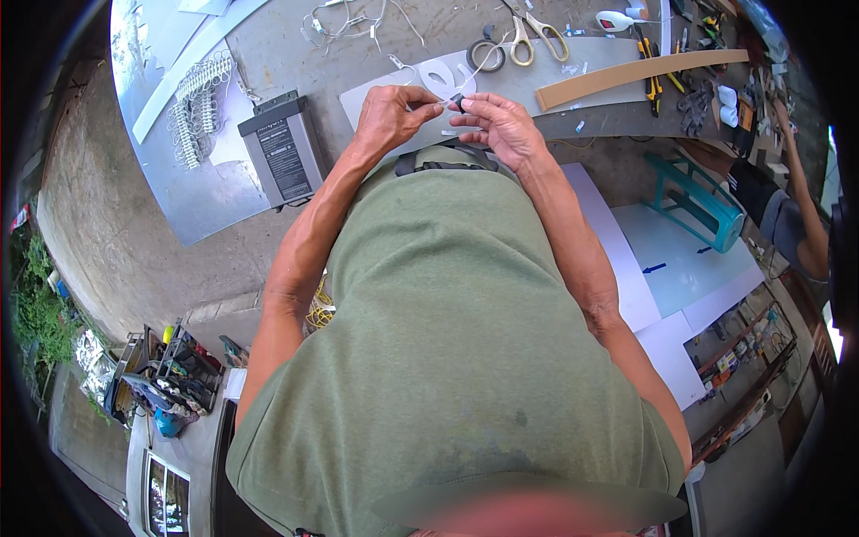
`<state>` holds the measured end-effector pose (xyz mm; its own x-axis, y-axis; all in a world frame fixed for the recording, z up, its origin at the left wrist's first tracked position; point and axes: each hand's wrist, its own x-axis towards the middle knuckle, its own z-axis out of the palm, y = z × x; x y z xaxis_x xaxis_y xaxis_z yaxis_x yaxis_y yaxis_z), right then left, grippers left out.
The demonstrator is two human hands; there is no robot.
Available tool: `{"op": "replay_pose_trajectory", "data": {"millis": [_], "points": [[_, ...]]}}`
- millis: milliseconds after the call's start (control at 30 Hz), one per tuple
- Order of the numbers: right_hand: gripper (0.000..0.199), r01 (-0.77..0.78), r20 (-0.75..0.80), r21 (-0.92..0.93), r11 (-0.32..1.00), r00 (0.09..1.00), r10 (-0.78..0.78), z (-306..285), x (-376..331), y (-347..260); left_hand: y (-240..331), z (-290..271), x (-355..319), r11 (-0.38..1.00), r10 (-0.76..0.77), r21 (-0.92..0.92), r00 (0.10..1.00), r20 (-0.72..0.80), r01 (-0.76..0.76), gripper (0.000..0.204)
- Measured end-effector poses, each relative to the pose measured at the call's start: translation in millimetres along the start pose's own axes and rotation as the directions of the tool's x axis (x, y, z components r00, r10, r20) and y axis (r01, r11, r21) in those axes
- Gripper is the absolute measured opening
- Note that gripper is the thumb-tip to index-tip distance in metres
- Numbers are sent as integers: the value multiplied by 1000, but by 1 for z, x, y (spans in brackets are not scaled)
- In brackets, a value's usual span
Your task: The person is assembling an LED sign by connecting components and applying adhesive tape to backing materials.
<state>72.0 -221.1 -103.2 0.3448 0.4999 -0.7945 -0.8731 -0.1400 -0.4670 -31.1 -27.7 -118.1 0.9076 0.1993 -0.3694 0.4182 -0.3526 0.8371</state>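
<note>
My left hand [391,118] is closed in a pinch on a thin white wire, just over the table's near edge. Beside it, my right hand [503,127] pinches a small black piece [457,102] between thumb and forefinger, its other fingers loosely curled. The black piece sits at the wire and looks like tape, though it is too small to be sure. Right behind the hands lies a white curved cut-out shape [438,77] on a pale sheet [358,106]. A black tape roll [486,56] and scissors [522,45] with gold-coloured handles rest farther back.
A grey metal power supply box [284,150] and a string of white light modules [199,107] lie to the left. At right are a brown strip [640,78], a yellow cutter [650,72] and a teal stool [702,206]. Another person's arm [796,188] shows at far right.
</note>
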Motion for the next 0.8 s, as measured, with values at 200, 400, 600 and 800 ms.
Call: {"op": "replay_pose_trajectory", "data": {"millis": [200,400,600,800], "points": [[21,28,25,26,999,999,-29,-6,13,13,-3,3,2,999,19,39,997,69,-22,23],[21,106,21,-26,994,994,-106,-10,16,19,2,2,4,997,57,55,996,62,-60,24],[20,118,43,36,992,992,-119,-8,13,20,2,1,7,995,45,87,998,47,-49,22],[19,92,72,75,993,993,-97,-13,15,21,-2,1,5,991,130,17,991,18,-130,21]]}}
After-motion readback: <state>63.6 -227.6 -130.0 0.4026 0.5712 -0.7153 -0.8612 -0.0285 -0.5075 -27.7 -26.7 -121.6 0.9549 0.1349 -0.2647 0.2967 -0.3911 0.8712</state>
